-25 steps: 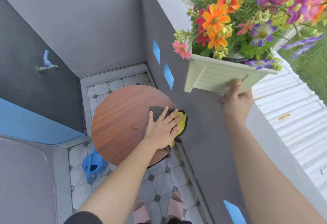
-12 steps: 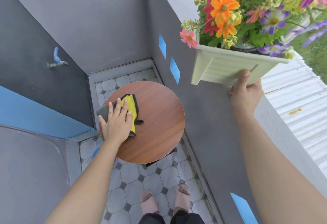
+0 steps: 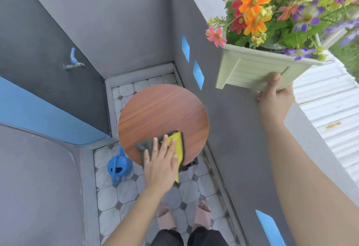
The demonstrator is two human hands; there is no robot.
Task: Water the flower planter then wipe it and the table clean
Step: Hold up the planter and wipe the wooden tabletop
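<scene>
While the left hand point(image 3: 160, 165) presses the yellow-grey cloth point(image 3: 175, 144) onto the near edge of the wooden counter point(image 3: 163, 110), fingers point(image 3: 166, 141) straight and spread, the cloth's tail hangs off the rim. The right hand point(image 3: 275, 98) grips the flower planter point(image 3: 250, 71) from below, thumb up its front face, high beside the grey wall point(image 3: 233, 129), clear of the counter. A blue watering can point(image 3: 118, 166) stands on the floor tiles point(image 3: 124, 189) left of the counter.
</scene>
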